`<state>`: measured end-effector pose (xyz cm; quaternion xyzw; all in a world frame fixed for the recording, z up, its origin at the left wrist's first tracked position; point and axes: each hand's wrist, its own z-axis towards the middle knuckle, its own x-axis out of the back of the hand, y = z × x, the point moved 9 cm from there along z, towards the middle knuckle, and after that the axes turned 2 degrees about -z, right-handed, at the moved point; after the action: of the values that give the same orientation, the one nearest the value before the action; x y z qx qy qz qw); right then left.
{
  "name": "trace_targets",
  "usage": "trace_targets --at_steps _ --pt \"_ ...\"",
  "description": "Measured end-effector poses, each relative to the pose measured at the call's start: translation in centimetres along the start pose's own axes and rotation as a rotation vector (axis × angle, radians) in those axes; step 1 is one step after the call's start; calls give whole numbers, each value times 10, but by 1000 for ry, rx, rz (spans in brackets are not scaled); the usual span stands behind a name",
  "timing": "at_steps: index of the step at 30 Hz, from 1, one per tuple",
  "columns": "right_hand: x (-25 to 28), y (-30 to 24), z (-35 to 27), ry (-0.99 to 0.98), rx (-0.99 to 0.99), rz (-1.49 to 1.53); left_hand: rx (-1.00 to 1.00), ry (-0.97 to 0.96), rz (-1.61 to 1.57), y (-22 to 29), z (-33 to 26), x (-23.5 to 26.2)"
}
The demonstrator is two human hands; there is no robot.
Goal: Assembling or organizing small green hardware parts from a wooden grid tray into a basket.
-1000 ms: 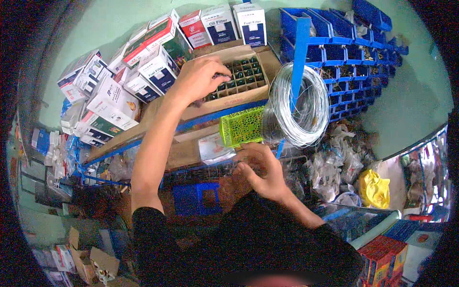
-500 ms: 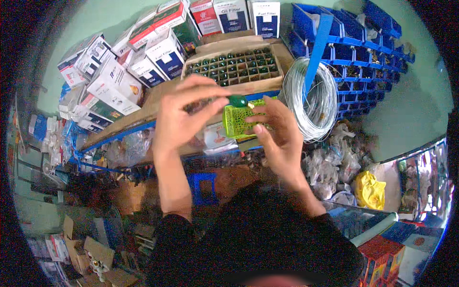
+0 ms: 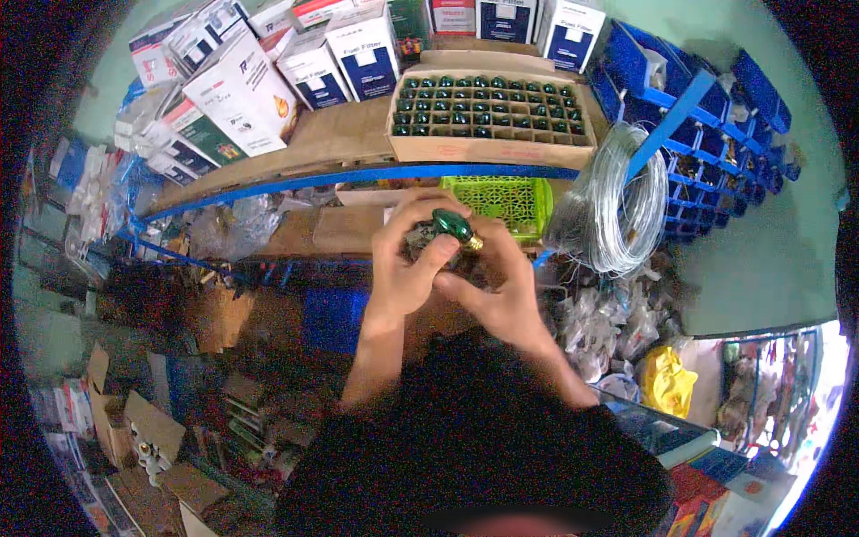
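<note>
The left hand pinched a shiny green glass bulb; the right hand had come alongside, curled, grip unclear.

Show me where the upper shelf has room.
Bare brown board shows between the white boxes and the carton of green bulbs. Crowded: the left end, under those boxes; and right of the carton, by the wire coil and blue bins.

In one left hand, beside one right hand: one green bulb. Just beyond the hands: one green basket. Farther beyond: one carton; its small bulbs are many, exact count unclear. Right of the hands: one wire coil, one yellow bag.
</note>
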<state>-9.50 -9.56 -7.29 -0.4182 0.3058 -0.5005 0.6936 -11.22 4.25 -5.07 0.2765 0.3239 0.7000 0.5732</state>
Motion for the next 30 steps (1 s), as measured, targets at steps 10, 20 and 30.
trace_targets --at_steps 10,20,30 --pt "1 75 -18 63 -444 483 159 268 -200 -23 -20 65" --pt "-4 88 -9 -8 -267 255 6 93 559 11 -22 16" --pt "-3 40 23 -137 -143 -107 13 26 516 7 -32 8"
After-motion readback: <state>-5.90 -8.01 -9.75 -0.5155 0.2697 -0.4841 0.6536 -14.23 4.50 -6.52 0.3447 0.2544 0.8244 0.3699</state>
